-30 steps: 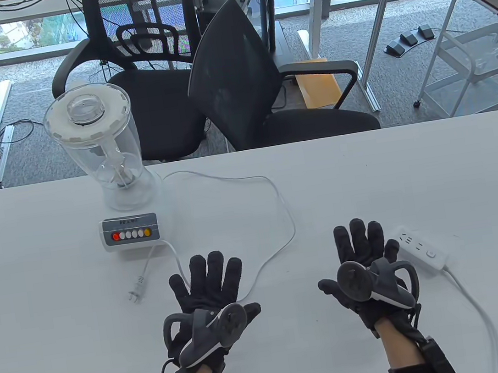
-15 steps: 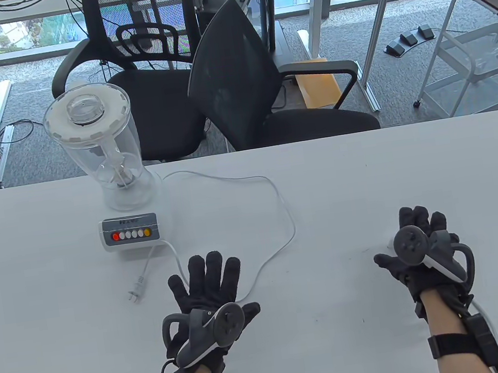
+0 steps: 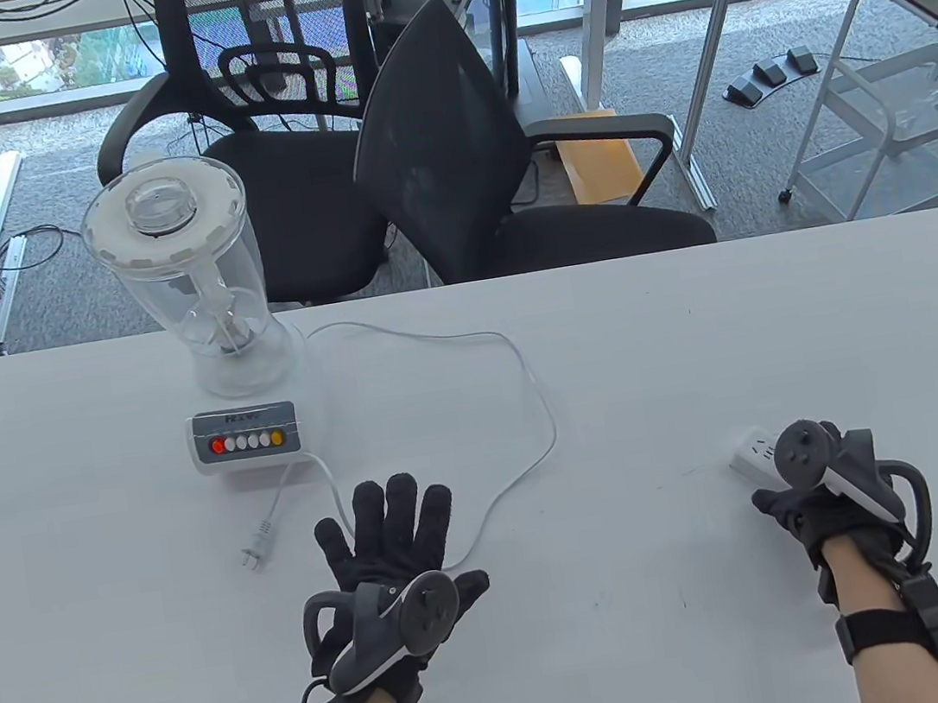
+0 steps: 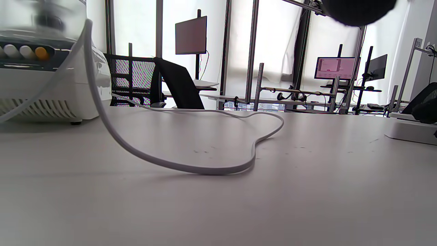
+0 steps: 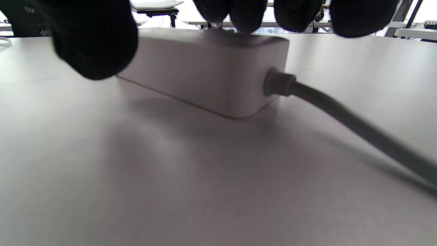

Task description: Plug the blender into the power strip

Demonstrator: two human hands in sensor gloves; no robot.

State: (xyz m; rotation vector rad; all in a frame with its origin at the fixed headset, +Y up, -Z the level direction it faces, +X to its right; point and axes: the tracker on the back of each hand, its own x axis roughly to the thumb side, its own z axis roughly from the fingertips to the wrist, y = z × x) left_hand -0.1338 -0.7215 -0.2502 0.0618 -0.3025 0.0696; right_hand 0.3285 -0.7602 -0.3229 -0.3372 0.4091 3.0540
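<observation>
The blender (image 3: 203, 319) stands on the white table (image 3: 608, 349) at the left, its button base (image 3: 244, 440) facing me. Its white cord (image 3: 540, 394) loops right and runs under my left hand (image 3: 396, 545). The cord's plug (image 3: 257, 551) lies free on the table left of that hand. My left hand lies flat and holds nothing. My right hand (image 3: 828, 484) covers the white power strip (image 3: 752, 453). In the right wrist view my fingers (image 5: 245, 13) lie on top of the strip (image 5: 211, 71) and my thumb (image 5: 92, 41) is at its side.
The strip's own thick cable (image 5: 341, 116) runs off toward the table's front right. Two black office chairs (image 3: 479, 176) stand beyond the far edge. In the left wrist view the cord (image 4: 205, 169) loops across the table beside the blender base (image 4: 41, 85).
My right hand has moved right and back over the power strip, and its fingers have curled down onto it. My left hand, the plug and the blender have not moved.
</observation>
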